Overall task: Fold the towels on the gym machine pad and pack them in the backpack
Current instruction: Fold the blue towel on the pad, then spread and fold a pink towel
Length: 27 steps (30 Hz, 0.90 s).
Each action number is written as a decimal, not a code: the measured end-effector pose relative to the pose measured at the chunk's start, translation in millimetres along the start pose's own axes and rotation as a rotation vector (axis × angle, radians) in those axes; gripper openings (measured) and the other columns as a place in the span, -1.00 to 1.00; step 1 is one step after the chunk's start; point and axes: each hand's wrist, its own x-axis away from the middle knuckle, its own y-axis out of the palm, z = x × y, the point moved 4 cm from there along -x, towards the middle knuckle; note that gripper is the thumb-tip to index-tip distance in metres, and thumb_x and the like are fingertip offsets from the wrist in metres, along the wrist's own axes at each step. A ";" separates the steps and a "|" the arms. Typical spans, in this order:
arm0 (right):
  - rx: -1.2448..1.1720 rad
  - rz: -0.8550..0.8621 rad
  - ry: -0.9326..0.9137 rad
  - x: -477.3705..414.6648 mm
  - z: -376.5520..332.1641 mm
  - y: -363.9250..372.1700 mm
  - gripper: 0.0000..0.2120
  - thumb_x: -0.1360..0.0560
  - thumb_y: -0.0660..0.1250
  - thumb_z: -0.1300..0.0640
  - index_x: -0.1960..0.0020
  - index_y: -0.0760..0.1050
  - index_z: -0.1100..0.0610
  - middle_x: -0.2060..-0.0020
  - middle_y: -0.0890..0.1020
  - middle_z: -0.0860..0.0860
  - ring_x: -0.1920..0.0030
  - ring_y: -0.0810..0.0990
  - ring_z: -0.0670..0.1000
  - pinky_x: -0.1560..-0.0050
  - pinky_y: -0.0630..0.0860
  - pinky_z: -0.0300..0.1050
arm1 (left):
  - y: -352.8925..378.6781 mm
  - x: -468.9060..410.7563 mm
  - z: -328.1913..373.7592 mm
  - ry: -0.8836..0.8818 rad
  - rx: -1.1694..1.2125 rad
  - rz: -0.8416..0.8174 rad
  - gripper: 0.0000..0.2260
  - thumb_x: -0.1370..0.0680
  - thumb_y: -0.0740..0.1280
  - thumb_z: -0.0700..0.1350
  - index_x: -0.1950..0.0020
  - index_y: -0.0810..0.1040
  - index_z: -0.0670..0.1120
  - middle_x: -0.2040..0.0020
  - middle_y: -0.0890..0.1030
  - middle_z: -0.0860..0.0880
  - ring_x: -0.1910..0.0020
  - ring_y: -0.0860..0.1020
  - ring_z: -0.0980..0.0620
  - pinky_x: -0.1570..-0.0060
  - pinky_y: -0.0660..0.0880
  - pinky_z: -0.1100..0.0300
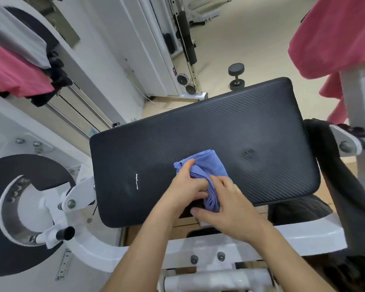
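A small blue towel (209, 163), folded into a bundle, lies near the front edge of the black gym machine pad (219, 127). My left hand (188, 186) grips the towel's left side, fingers curled into the folds. My right hand (230, 203) holds its near end, thumb under the cloth at the pad's edge. A dark bag-like thing (299, 209), perhaps the backpack, sits below the pad's right corner, mostly hidden.
Pink towels hang at the upper right (333, 34) and upper left (13, 74), with a grey one (15, 34) above the left. A white machine frame (219, 239) runs below the pad. A dumbbell (236, 76) lies on the floor beyond.
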 end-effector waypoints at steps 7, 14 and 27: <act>0.352 0.359 -0.054 3.4 1.7 13.9 -0.67 -0.18 0.45 0.24 0.09 0.46 0.12 0.26 0.50 0.00 0.33 0.50 0.09 0.41 0.30 -0.17 | -16.1 19.6 9.4 0.487 -1.464 0.435 -0.57 -0.40 0.34 -0.15 -0.26 0.45 0.07 -0.01 0.45 -0.03 0.01 0.45 -0.08 0.14 0.36 0.08; 0.311 0.275 -0.107 13.0 5.9 9.0 -0.90 -0.25 0.16 0.15 0.25 0.30 0.00 0.33 0.45 -0.11 0.25 0.42 -0.02 0.25 0.31 -0.16 | 11.8 1.0 -9.4 1.136 -1.784 0.235 -0.88 -0.44 0.25 -0.21 0.19 0.57 -0.05 0.09 0.59 -0.03 0.03 0.56 -0.05 -0.19 0.48 -0.04; -0.082 0.405 0.210 28.0 29.5 -3.4 -0.49 -0.26 0.56 0.01 -0.16 0.49 -0.17 -0.22 0.35 -0.11 -0.17 0.48 0.00 -0.01 0.40 -0.27 | -6.1 3.4 -46.0 0.476 -1.200 0.185 -0.90 -0.55 0.20 0.00 -0.05 0.42 0.09 0.16 0.62 0.04 0.21 0.56 -0.06 0.21 0.45 0.08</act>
